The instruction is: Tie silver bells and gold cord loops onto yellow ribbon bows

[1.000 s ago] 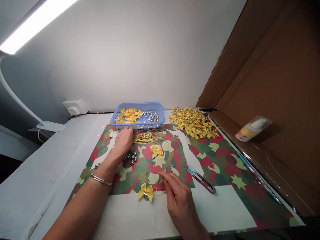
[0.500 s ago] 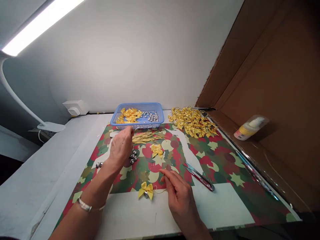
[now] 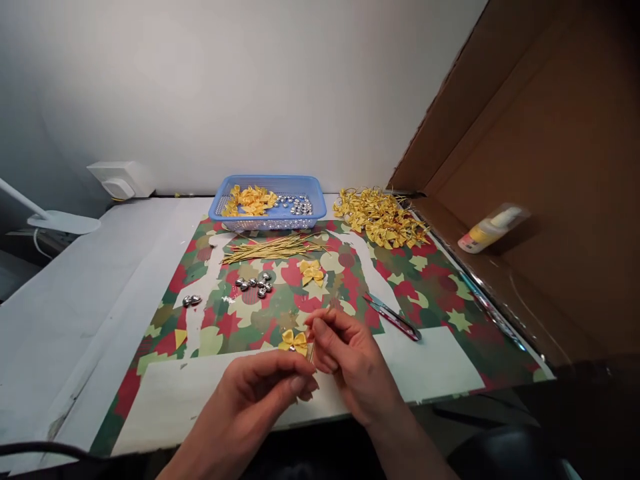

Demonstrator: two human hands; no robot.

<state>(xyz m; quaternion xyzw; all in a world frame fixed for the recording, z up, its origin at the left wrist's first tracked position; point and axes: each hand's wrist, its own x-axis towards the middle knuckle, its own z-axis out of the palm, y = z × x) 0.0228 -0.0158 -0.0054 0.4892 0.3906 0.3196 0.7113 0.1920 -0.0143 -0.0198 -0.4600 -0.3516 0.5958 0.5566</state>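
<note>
My left hand (image 3: 260,393) and my right hand (image 3: 350,360) meet near the front edge of the patterned mat (image 3: 430,293). Both pinch a thin gold cord (image 3: 311,351) between their fingertips. A small yellow bow (image 3: 294,342) sits just beyond the fingers, touching them. Further back on the mat lie a bundle of gold cords (image 3: 273,249), a cluster of silver bells (image 3: 255,284) and another yellow bow (image 3: 311,272).
A blue basket (image 3: 270,220) with bows and bells stands at the back. A heap of finished bows (image 3: 383,217) lies to its right. Red snips (image 3: 393,317) lie right of my hands. A cardboard wall (image 3: 545,147) with a bottle (image 3: 487,229) rises on the right.
My left hand drew back from the cord bundle to the front and joined the right hand on a cord. The view tilted down.
</note>
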